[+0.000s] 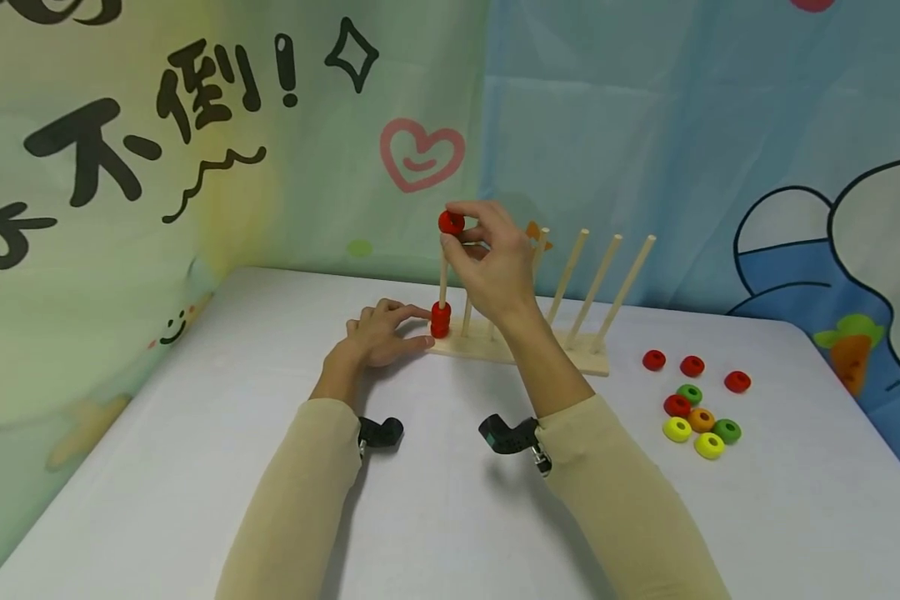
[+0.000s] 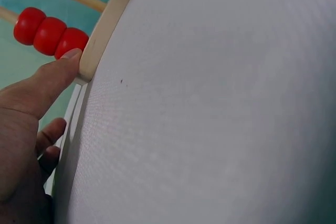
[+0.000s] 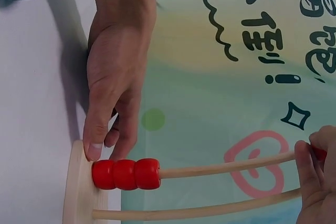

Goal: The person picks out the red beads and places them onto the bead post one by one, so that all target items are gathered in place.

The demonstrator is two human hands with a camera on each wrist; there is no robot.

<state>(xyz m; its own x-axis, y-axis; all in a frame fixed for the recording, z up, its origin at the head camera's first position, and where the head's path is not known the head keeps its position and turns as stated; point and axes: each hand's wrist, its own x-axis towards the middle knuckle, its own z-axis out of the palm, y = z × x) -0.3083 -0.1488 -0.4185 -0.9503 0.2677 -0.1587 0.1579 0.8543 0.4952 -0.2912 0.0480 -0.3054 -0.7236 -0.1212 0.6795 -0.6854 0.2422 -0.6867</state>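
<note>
My right hand [image 1: 498,267] pinches a red wooden bead [image 1: 450,222] between thumb and fingers, at the top of the leftmost peg [image 1: 443,279] of a wooden peg stand [image 1: 589,362]. Low on that same peg sit three stacked red beads [image 3: 126,174], down against the base. My left hand [image 1: 378,335] lies at the stand's left end, thumb [image 2: 65,62] on the base edge beside the lowest bead and index finger reaching behind, gripping the end. In the right wrist view, fingers mostly cover the held bead [image 3: 319,153].
Right of the stand, loose beads lie on the white table [image 1: 420,517]: several red ones [image 1: 692,366], two green [image 1: 727,431], two yellow [image 1: 709,446] and an orange one [image 1: 701,420]. Several bare pegs [image 1: 624,292] rise from the base. A printed curtain [image 1: 585,125] hangs behind.
</note>
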